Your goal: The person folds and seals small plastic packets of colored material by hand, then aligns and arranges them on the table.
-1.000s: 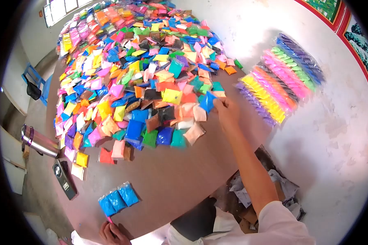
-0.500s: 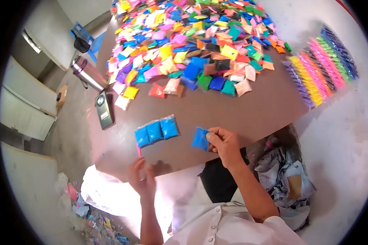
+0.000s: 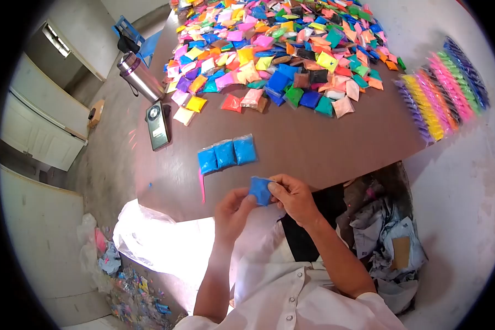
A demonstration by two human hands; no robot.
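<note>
A single small blue packet [image 3: 260,191] is held between both hands, close to the table's front edge. My left hand [image 3: 234,212] pinches its left side with thumb and fingers. On its right side, my right hand [image 3: 295,198] grips with the thumb on top. Beyond them on the table lies a strip of three joined blue packets [image 3: 226,154] in clear film. A thin pink strip [image 3: 202,187] sticks out from under its left end toward me.
A large heap of colourful packets [image 3: 280,60] covers the far table [image 3: 313,148]. Rows of twisted coloured packs [image 3: 440,91] lie at the right edge. A thermos [image 3: 140,77] and a dark phone-like device [image 3: 158,127] stand left. Below right are crumpled bags [image 3: 388,242].
My left hand has moved up and right and now grips the blue packet's left side. My right hand has brought the packet slightly left. The camera view has shifted.
</note>
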